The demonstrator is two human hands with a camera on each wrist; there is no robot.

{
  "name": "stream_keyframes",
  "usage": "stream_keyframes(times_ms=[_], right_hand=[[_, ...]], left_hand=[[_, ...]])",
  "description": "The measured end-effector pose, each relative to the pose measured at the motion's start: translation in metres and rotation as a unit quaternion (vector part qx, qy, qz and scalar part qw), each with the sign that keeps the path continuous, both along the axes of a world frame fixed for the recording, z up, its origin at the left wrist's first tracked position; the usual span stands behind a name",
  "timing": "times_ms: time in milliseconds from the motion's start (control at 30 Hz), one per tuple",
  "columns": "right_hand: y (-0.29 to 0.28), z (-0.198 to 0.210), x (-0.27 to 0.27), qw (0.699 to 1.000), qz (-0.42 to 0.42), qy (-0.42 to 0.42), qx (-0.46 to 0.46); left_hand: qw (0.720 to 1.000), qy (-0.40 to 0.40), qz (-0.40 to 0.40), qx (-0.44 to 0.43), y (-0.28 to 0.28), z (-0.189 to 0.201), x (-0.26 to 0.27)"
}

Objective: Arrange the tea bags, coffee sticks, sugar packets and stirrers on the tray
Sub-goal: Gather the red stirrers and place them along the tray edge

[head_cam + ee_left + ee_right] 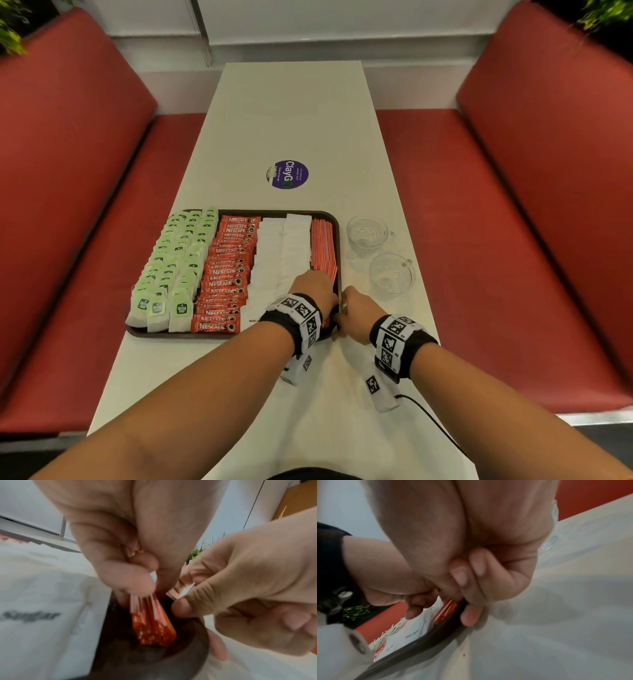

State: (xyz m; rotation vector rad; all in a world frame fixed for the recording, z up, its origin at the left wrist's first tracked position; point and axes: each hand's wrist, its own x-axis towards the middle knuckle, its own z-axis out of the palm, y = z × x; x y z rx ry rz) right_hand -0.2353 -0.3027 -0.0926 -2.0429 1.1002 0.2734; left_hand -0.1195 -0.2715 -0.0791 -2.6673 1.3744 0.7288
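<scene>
Left wrist view: left hand (120,555) has fingers curled down onto the near ends of the red-and-white stirrers (152,623), pinching the bundle; blurred. Right hand (240,588) sits just beside it, thumb and forefinger closed on a thin white-edged strip that looks like another stirrer.

Right wrist view: fingers (471,577) of the right hand curl at the dark tray rim (423,641), one fingertip over the outer edge onto the table (556,615). This view alone shows that rim contact.

Head view: both hands meet at the tray's near right corner, left hand (313,287) inside the tray (337,226), right hand (359,313) at its edge. Grip detail is hidden here by the wrists. Only this view gives the full layout, left to right: green tea bags (174,260), red coffee sticks (227,270), white sugar packets (281,253), stirrers (323,246) along the right side. Two clear glass cups (380,255) stand on the table just right of the tray. A round purple sticker (287,174) lies beyond it.
</scene>
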Motion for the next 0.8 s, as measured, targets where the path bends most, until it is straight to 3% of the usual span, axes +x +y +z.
stream_keyframes(times_ms=[300,600,700,800], right_hand=[[0.005,-0.001,-0.001,0.999,0.0,-0.039,-0.003],[0.008,0.007,0.006,0.997,0.06,0.022,-0.032],[0.009,0.008,0.005,0.998,0.05,0.014,-0.037],[0.012,0.009,0.001,0.997,0.037,-0.011,-0.061]], left_hand=[[0.996,-0.04,-0.075,0.016,0.014,0.0,-0.003],[0.991,-0.061,-0.118,0.03,0.028,0.005,-0.004],[0.992,-0.045,-0.114,-0.01,0.034,0.012,0.002],[0.991,-0.005,-0.079,-0.108,0.051,0.026,0.027]])
